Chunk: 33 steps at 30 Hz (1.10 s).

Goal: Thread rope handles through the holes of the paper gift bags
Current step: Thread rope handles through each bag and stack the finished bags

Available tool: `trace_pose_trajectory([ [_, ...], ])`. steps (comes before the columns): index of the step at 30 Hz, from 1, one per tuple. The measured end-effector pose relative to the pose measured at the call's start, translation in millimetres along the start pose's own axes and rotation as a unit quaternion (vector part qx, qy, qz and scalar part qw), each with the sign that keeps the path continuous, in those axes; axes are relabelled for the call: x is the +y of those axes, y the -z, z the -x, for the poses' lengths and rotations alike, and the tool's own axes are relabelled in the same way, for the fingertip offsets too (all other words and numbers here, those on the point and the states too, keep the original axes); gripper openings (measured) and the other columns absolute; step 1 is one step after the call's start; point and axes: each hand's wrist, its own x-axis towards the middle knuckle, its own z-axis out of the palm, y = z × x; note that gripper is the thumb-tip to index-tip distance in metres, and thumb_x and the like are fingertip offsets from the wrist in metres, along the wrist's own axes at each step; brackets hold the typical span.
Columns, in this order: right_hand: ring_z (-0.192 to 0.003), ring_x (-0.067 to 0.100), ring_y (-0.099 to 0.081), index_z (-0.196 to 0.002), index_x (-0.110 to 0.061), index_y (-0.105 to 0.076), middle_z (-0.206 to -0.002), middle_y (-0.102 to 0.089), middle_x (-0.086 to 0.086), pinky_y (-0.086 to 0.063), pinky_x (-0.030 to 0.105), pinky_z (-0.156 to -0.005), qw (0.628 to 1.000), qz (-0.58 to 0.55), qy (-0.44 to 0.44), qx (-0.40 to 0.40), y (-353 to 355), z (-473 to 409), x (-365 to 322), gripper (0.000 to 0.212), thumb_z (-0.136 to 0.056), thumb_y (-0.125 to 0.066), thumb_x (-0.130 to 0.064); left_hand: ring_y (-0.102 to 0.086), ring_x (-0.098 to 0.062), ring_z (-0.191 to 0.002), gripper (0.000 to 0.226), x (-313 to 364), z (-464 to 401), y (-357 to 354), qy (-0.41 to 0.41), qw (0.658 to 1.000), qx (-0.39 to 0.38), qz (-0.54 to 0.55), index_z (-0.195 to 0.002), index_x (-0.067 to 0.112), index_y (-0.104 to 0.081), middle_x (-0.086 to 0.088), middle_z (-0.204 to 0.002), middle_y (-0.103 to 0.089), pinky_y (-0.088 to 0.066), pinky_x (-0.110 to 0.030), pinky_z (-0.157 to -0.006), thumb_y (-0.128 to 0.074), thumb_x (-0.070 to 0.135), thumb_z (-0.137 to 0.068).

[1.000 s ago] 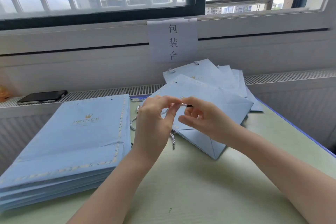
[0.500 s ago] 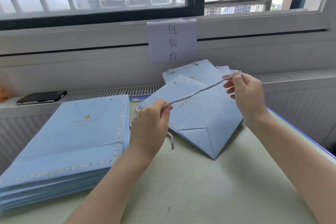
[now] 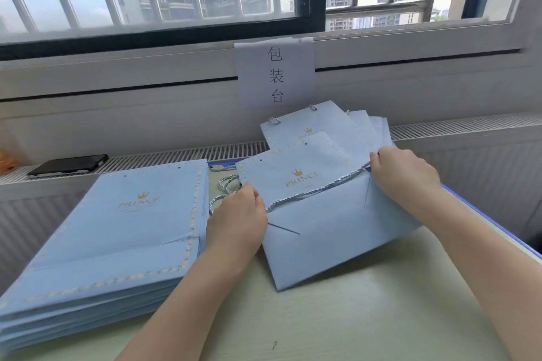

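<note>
A flat light-blue paper gift bag [image 3: 328,231] with a gold crown logo lies on the table, its two punched holes at the far edge. A grey-white twisted rope [image 3: 316,191] sags across it between my hands. My left hand [image 3: 237,220] grips one rope end at the bag's left edge. My right hand [image 3: 404,173] pinches the other end at the bag's right side and rests on the paper. More loose rope [image 3: 224,184] lies coiled behind my left hand.
A thick stack of flat blue bags [image 3: 117,231] fills the table's left. Several bags with handles fitted [image 3: 331,123] lean by the wall behind. A black phone [image 3: 69,164] lies on the vent ledge. A paper sign [image 3: 275,73] hangs under the window.
My right hand pulled the rope out to the right, away from my left hand. Both hands then dropped onto the bag, and the taut rope now sags.
</note>
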Motion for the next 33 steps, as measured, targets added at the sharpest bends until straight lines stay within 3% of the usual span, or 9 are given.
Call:
trace_pose_trajectory([
  [5, -0.067, 0.025, -0.045, -0.066, -0.009, -0.041, -0.072, -0.054, 0.007, -0.032, 0.03, -0.062, 0.995, 0.027, -0.042, -0.082, 9, -1, 2, 0.023, -0.089, -0.038, -0.01, -0.053, -0.028, -0.091, 0.03, 0, 1, 4, 0.024, 0.999, 0.008, -0.042, -0.112, 0.012, -0.045, -0.007, -0.106, -0.06, -0.042, -0.035, -0.075, -0.033, 0.037, -0.1],
  [8, -0.069, 0.028, -0.045, -0.07, -0.009, -0.045, -0.078, -0.054, 0.01, -0.031, 0.029, -0.059, 1.0, 0.013, -0.02, -0.016, 9, 1, -1, 0.024, -0.092, -0.039, -0.014, -0.056, -0.031, -0.104, 0.041, 1, 0, 4, 0.019, 0.999, -0.009, -0.037, -0.123, 0.012, -0.04, -0.009, -0.115, -0.061, -0.045, -0.038, -0.082, -0.045, 0.043, -0.096],
  [12, -0.079, 0.024, -0.06, -0.088, -0.013, -0.061, -0.083, -0.065, 0.001, -0.047, 0.033, -0.07, 0.956, -0.269, 0.084, 0.081, 11, 2, -10, 0.015, -0.094, -0.049, -0.02, -0.054, -0.028, -0.111, 0.041, 4, 2, 4, -0.026, 0.998, -0.051, -0.021, -0.128, 0.019, -0.04, -0.006, -0.122, -0.06, -0.045, -0.036, -0.088, -0.053, 0.038, -0.094],
  [16, -0.069, 0.013, -0.064, -0.082, -0.012, -0.051, -0.082, -0.07, 0.003, -0.048, 0.022, -0.064, 0.859, -0.505, 0.085, -0.014, 15, 11, -26, 0.022, -0.1, -0.043, -0.02, -0.053, -0.021, -0.107, 0.032, 3, 3, 1, -0.078, 0.996, 0.025, -0.027, -0.128, 0.02, -0.043, -0.001, -0.111, -0.059, -0.044, -0.033, -0.083, -0.042, 0.033, -0.098],
  [18, -0.075, 0.019, -0.06, -0.087, -0.01, -0.047, -0.085, -0.066, 0.002, -0.044, 0.031, -0.07, 0.896, -0.437, 0.081, -0.023, 6, 11, -30, 0.023, -0.102, -0.036, -0.024, -0.042, -0.019, -0.119, 0.037, 0, 1, -2, -0.08, 0.996, 0.034, -0.035, -0.134, 0.018, -0.04, -0.003, -0.124, -0.049, -0.039, -0.031, -0.089, -0.04, 0.031, -0.099],
  [21, -0.086, 0.029, -0.046, -0.092, -0.009, -0.041, -0.091, -0.051, 0.006, -0.035, 0.036, -0.073, 0.985, -0.144, 0.098, -0.01, -9, 12, -26, 0.022, -0.102, -0.031, -0.026, -0.037, -0.024, -0.126, 0.047, -1, -1, -4, -0.046, 0.999, -0.017, 0.005, -0.141, 0.014, -0.031, -0.009, -0.137, -0.038, -0.035, -0.032, -0.096, -0.042, 0.029, -0.099],
  [24, -0.093, 0.032, -0.045, -0.093, -0.005, -0.045, -0.103, -0.046, 0.014, -0.033, 0.036, -0.074, 0.988, -0.099, 0.106, -0.045, -15, 11, -23, 0.022, -0.101, -0.033, -0.021, -0.045, -0.025, -0.118, 0.045, 1, -1, -5, -0.027, 0.997, -0.042, 0.062, -0.139, 0.012, -0.034, -0.012, -0.139, -0.035, -0.033, -0.028, -0.087, -0.045, 0.024, -0.098],
  [28, -0.086, 0.031, -0.045, -0.08, -0.007, -0.039, -0.094, -0.047, 0.012, -0.031, 0.034, -0.069, 0.993, -0.081, 0.071, -0.055, -10, 7, -16, 0.024, -0.098, -0.033, -0.021, -0.044, -0.021, -0.099, 0.039, 0, -3, -2, 0.017, 0.989, -0.001, 0.147, -0.134, 0.011, -0.035, -0.012, -0.131, -0.039, -0.03, -0.025, -0.079, -0.045, 0.019, -0.097],
  [33, -0.077, 0.03, -0.045, -0.074, -0.009, -0.038, -0.083, -0.047, 0.006, -0.034, 0.034, -0.065, 0.996, 0.034, 0.08, 0.007, 3, 10, -14, 0.028, -0.099, -0.031, -0.019, -0.05, -0.024, -0.104, 0.039, 0, -2, 2, 0.022, 0.987, 0.024, 0.156, -0.129, 0.013, -0.037, -0.006, -0.121, -0.051, -0.038, -0.032, -0.083, -0.045, 0.035, -0.097],
])
